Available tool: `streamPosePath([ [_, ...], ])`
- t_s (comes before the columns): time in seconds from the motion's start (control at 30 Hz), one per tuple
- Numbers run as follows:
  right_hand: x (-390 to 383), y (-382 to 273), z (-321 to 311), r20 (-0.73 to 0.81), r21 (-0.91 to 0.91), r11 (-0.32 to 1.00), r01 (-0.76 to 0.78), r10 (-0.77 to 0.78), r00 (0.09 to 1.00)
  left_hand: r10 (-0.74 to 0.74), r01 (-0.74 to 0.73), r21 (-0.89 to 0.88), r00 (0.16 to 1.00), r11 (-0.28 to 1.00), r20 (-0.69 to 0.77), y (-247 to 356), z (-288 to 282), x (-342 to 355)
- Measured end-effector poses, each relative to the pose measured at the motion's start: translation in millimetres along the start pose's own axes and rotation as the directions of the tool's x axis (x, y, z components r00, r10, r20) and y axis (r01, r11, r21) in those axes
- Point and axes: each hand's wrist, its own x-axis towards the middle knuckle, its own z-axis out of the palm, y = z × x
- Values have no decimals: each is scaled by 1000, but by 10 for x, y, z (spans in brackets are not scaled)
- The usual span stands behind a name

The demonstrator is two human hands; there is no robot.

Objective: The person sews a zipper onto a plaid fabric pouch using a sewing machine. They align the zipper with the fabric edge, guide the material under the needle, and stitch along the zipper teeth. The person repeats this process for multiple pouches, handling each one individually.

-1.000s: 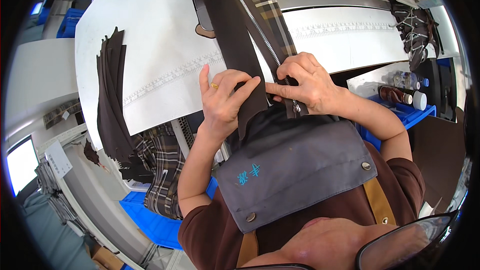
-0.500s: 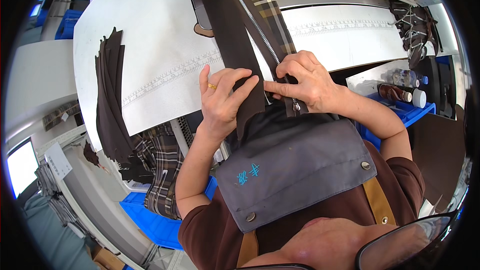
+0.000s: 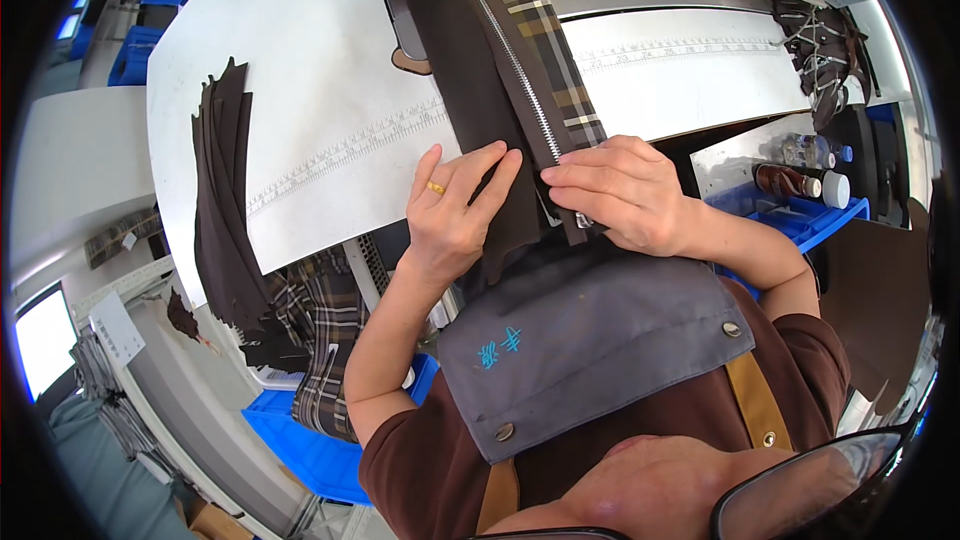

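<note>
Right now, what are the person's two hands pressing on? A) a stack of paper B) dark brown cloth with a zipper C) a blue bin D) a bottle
B: the left hand lies flat on the dark brown cloth and the right hand presses beside the silver zipper running up it.

— What colours lay on the table (image 3: 300, 60)?
— The table was white. The cloth strip (image 3: 470, 70) was dark brown, beside a brown checked fabric (image 3: 545, 40) with cream and yellow lines and a silver zipper (image 3: 515, 65).
— And at the left edge?
— A dark brown stack of pieces (image 3: 220, 200). The apron (image 3: 590, 340) was grey, the bins (image 3: 310, 440) blue, the ring (image 3: 436, 188) gold.
</note>
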Motion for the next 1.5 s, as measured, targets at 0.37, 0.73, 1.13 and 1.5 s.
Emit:
streamPosePath([
  [0.37,23,-15,28,49,-18,1000,14,-13,999,-52,48,-132,998,990,-21,-30,-26,-13],
  [0.73,45,-8,41,105,-5,1000,1,0,994,-62,55,-154,997,986,-39,-41,-12,-13],
  [1.13,171,-43,-93,180,41,998,-37,29,983,-61,56,-150,998,987,-28,-41,-21,-17],
  [1.5,52,-67,145,76,16,1000,17,-18,997,-50,45,-137,998,990,-34,-23,-19,12],
])
